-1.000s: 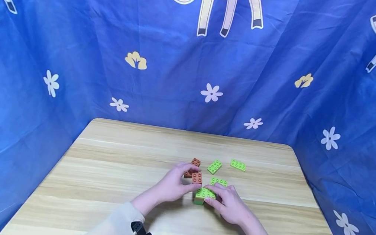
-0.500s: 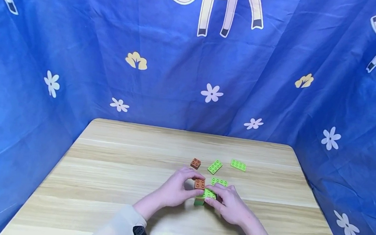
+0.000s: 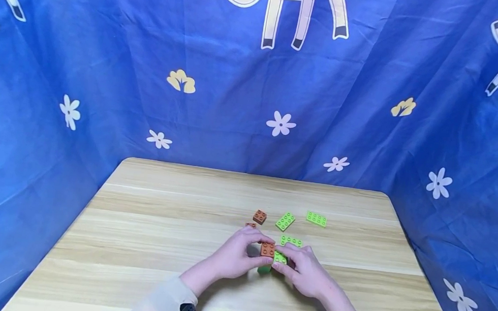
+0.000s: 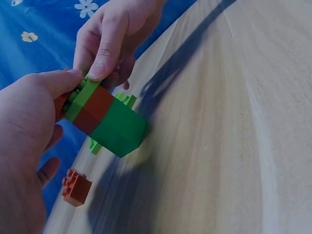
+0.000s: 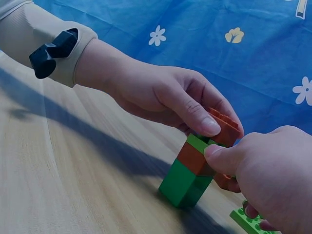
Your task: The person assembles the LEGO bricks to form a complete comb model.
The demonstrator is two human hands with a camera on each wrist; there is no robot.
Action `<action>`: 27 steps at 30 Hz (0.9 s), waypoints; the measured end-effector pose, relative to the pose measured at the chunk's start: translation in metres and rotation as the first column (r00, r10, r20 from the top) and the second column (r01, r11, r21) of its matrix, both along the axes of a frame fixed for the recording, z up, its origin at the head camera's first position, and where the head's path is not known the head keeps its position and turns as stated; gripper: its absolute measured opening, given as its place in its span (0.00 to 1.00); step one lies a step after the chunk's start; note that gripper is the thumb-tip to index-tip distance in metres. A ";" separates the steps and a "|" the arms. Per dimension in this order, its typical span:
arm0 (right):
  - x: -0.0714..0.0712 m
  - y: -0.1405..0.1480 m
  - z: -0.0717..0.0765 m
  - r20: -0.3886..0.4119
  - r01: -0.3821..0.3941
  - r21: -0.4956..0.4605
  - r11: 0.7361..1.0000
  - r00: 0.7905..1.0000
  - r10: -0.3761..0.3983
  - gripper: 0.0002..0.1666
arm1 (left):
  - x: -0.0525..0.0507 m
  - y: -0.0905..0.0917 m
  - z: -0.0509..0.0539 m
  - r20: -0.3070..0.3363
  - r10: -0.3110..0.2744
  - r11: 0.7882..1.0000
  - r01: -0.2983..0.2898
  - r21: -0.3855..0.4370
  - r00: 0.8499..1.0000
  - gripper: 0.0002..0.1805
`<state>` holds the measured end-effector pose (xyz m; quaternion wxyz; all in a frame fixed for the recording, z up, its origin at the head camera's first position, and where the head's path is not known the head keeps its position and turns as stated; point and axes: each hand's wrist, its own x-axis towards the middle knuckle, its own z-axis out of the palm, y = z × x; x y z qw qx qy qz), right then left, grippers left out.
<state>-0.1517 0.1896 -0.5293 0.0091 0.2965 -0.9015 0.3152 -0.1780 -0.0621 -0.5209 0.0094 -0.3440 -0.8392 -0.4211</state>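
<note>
Pinches the brown brick (image 3: 268, 249) by its sides with the left hand (image 3: 235, 255), thumb near and fingers bent over the far side; grips it that way, apparently, to leave the studs on top and the underside free; lines it up directly above the left end of the lime plate (image 5: 197, 143), with the plate's own studs showing in between in the right wrist view; cannot tell from these angles whether seated or just short of it.

Clasps the plate's other end between thumb and fingers of the right hand (image 3: 303, 271), probably to brace the stack against turning or tipping; shows in that stack, from the bottom up, the dark green block (image 4: 119, 129), the brown layer (image 4: 95, 109), then the plate; seems to rest on the bench (image 3: 158, 226) for a firm base.

Has the loose brown brick (image 3: 260, 216), the half-hidden brown brick (image 3: 251, 225), the slanted lime piece (image 3: 285, 221), the far lime piece (image 3: 316, 218) and the near lime piece (image 3: 290, 240) beyond the hands, presumably for easy reach without crowding.
</note>
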 end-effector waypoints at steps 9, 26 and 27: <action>-0.002 0.001 -0.001 -0.004 -0.008 -0.007 1.000 1.000 0.008 0.29 | -0.001 0.001 0.001 -0.041 -0.011 1.000 0.011 -0.004 0.999 0.25; -0.001 0.000 -0.003 -0.001 -0.015 -0.026 1.000 1.000 0.015 0.27 | 0.003 -0.001 0.002 -0.105 -0.012 0.999 0.006 -0.054 0.994 0.23; -0.002 0.001 -0.003 -0.005 -0.019 -0.027 0.999 1.000 0.019 0.27 | 0.003 -0.001 0.002 -0.118 -0.013 0.998 0.006 -0.057 0.993 0.23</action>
